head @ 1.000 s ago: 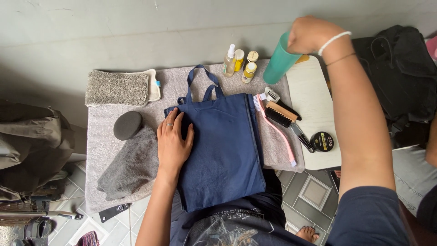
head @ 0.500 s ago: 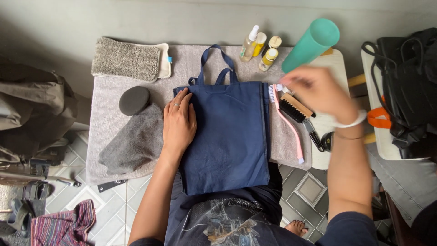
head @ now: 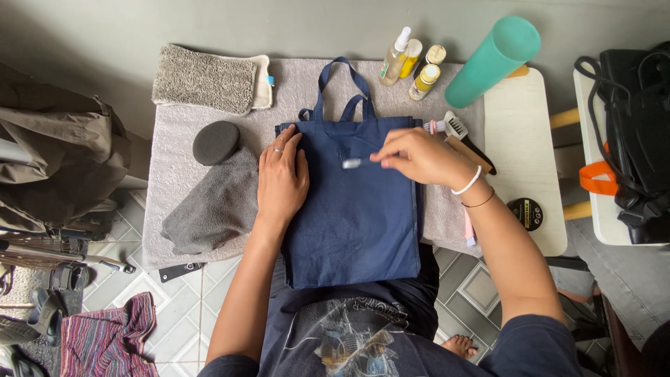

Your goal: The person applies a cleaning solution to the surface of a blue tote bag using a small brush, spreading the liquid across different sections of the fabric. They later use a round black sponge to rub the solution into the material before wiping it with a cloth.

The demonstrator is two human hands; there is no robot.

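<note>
Starting at your left, a folded grey microfibre cloth [head: 209,206] lies rumpled on the pale towel [head: 307,84] that covers the table, with a round, matte black foam pad [head: 215,142] touching its upper edge and a nubby grey mitt [head: 202,79] farther back. Your left hand [head: 281,178] lies flat, fingers close together, pressing the left edge of a navy fabric tote bag [head: 356,209], which lies smooth and rectangular at the middle of the towel, its looped handles pointing away from you. Your right hand [head: 419,157] hovers over the bag's upper part, fingertips pinching a small, blurred white brush [head: 354,163]. Just right of it lie stiff-bristled brushes [head: 457,132]. Behind them stand small yellow bottles [head: 417,66] and a smooth teal cylinder [head: 492,61], tilted. A round black tin [head: 525,213] sits on the white tabletop [head: 520,132].
</note>
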